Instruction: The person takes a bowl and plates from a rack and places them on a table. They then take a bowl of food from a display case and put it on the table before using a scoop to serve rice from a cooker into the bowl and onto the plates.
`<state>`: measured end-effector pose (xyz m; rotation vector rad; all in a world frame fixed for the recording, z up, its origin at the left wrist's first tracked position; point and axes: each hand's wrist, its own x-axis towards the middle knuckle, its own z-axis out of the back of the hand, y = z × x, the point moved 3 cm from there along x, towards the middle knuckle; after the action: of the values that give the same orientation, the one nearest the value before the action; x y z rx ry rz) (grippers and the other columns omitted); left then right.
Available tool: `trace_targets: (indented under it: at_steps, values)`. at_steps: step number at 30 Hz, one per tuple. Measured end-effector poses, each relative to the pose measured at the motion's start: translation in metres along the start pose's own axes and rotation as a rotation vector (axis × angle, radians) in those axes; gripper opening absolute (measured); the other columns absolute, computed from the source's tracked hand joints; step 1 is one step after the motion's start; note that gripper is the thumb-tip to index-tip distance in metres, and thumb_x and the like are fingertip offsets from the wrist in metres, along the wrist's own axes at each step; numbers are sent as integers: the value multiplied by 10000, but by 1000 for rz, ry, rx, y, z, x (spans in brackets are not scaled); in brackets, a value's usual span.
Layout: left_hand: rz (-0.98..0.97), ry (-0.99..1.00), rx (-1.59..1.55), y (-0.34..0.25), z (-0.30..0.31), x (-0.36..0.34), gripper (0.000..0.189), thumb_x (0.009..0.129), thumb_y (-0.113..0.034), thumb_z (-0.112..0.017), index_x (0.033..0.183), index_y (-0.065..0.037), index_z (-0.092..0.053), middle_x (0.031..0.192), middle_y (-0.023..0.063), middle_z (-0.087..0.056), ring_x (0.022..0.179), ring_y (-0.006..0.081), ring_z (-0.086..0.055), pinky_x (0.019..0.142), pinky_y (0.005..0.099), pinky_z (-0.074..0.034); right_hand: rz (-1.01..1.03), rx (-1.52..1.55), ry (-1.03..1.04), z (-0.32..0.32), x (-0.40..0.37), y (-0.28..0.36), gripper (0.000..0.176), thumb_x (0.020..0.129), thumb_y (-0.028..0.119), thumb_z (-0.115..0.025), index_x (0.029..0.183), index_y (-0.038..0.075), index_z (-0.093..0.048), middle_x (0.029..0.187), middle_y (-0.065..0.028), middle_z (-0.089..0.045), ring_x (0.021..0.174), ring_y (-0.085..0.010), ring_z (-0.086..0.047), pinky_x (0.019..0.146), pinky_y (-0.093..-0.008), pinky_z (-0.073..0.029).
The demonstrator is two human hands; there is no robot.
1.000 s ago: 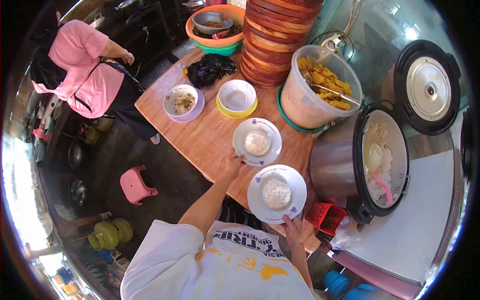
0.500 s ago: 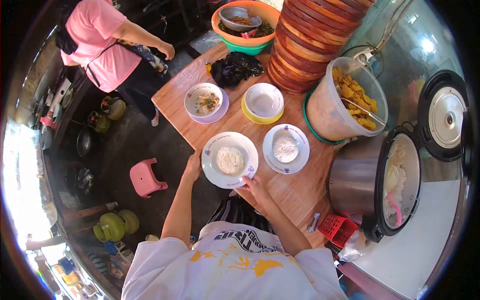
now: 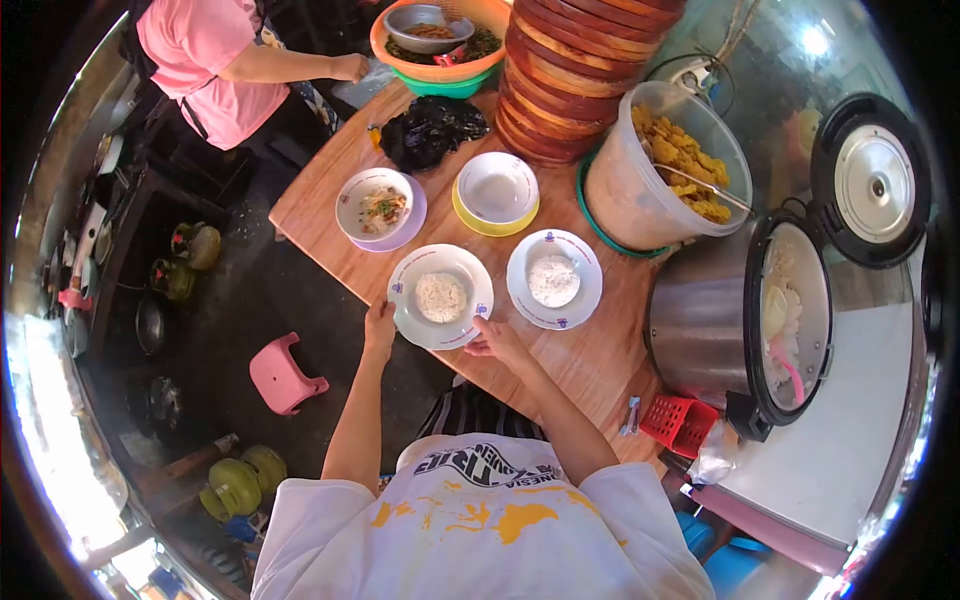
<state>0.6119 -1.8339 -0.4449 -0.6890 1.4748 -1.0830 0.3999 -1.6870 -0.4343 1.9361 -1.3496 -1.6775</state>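
A white plate with a mound of rice (image 3: 441,297) is at the table's near edge. My left hand (image 3: 379,331) is closed on its left rim. My right hand (image 3: 496,341) grips the lower right rim, thumb at the edge; some fingers show beside the plate. To its right a second plate of rice (image 3: 554,280) rests on the wooden table (image 3: 590,370). Behind are a bowl with chopped food and green bits (image 3: 375,206) on a purple saucer (image 3: 412,222) and a white bowl (image 3: 497,188) on a yellow saucer (image 3: 470,222).
An open rice cooker (image 3: 705,330) and a tub of yellow-brown fried pieces (image 3: 620,185) stand at right. Wooden plates (image 3: 550,120) are stacked behind, near a black plastic bag (image 3: 432,135). A red basket (image 3: 680,425) is nearer me. A co-worker (image 3: 205,60) stands at back left, above a pink stool (image 3: 287,375).
My hands have moved the rice plate forward onto the table's edge, closer to the bowls. The view has shifted slightly. The co-worker's arm now reaches further toward the table's far side.
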Motion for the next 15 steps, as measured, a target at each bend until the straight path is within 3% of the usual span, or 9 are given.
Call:
trace_targets:
  at_steps: [2,5,9,14,15]
  values:
    - [20,-15,48,-6,0,-9,209,949,-98,-467,1119,-26,-564,884,22,-603,728,93,-575,615,247,-479,-46,-60,-27,18,-16,0,589,919,477,-530,1094,-85,-548,917,-202,-658,838,-281,-675,740,-344,-581]
    - [-30,-131,-112,-4,2,-25,153,943,-61,-454,1022,4,-567,818,62,-594,688,132,-606,581,262,-513,-174,65,-121,64,-47,-2,642,922,528,-485,1110,-83,-538,963,-213,-650,880,-286,-670,777,-358,-569]
    - [-58,-258,-114,25,16,-53,150,942,-26,-431,1018,4,-557,864,88,-586,685,153,-622,592,282,-543,-48,217,-279,110,-57,-10,605,932,513,-474,1107,-62,-541,1014,-201,-639,895,-256,-659,824,-358,-549]
    - [24,-250,-111,71,31,-99,135,933,-27,-455,1020,-16,-557,878,89,-575,664,149,-602,592,271,-536,235,212,-347,130,-41,-13,467,970,420,-457,1093,-22,-550,1006,-168,-648,856,-221,-653,825,-341,-542]
    - [44,-240,-94,79,35,-109,132,930,-29,-462,1021,-19,-556,878,89,-574,659,148,-597,593,268,-534,208,227,-338,132,-37,-17,444,975,403,-454,1094,-13,-552,993,-156,-653,857,-211,-653,823,-336,-541]
